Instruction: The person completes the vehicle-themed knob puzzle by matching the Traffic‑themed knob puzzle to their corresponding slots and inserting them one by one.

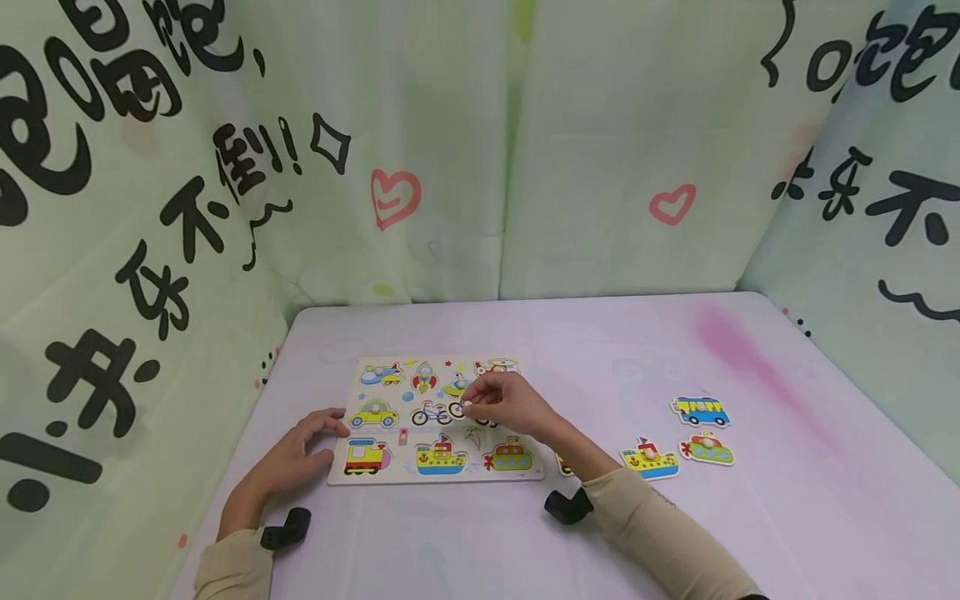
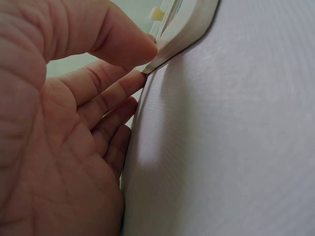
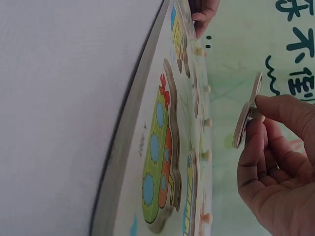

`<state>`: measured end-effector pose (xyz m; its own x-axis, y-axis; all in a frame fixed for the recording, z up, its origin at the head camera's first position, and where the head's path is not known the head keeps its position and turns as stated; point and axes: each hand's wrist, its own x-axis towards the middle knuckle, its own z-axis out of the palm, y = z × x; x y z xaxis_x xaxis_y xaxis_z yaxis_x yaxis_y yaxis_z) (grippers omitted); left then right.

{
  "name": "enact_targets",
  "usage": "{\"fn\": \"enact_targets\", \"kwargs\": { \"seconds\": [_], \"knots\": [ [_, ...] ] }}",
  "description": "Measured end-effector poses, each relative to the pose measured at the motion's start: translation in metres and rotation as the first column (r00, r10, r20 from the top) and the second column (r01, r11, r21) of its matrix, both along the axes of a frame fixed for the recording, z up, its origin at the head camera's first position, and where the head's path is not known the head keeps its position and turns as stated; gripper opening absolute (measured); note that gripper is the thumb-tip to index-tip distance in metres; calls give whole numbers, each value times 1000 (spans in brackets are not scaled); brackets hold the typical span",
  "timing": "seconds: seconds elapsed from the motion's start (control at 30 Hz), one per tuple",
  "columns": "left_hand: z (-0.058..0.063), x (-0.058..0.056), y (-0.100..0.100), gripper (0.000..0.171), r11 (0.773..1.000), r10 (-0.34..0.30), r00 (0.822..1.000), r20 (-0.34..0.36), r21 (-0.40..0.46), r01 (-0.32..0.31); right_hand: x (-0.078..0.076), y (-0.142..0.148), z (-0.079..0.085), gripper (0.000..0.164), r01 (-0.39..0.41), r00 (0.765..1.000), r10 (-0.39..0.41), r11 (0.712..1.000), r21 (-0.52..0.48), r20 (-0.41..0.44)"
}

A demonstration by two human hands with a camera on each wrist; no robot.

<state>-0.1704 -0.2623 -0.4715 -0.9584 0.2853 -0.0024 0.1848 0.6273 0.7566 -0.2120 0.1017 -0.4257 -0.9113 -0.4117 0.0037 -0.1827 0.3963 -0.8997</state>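
Plainly, a thin puzzle piece was pinched by its knob in the right hand, raised over the middle of the puzzle board. The board's left edge was touched by the left hand, whose thumb and fingers were spread apart; the hands were well separated. To the right, a bus piece, a submarine piece and a ship piece were laid out on the table.

Since only a small knob was gripped, the held piece could be tilted or dropped if the fingertips slipped. The board could be skewed if it were pushed against so loose a touch, and a partly covered piece could be swept aside if the right forearm were lowered.

That piece's picture was mostly hidden. The held piece's printed face could not be read, being seen nearly edge-on, and in the left wrist view the board was cut off to a corner.
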Motion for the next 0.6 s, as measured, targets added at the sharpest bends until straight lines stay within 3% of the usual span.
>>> {"fn": "enact_targets", "kwargs": {
  "seconds": [0.6],
  "knots": [
    [-3, -3, 0, 28, 1000, -6, 1000, -19, -2, 6, -7, -27, -6, 15, -8, 999, 10, 998, 62, -40]
  ]
}}
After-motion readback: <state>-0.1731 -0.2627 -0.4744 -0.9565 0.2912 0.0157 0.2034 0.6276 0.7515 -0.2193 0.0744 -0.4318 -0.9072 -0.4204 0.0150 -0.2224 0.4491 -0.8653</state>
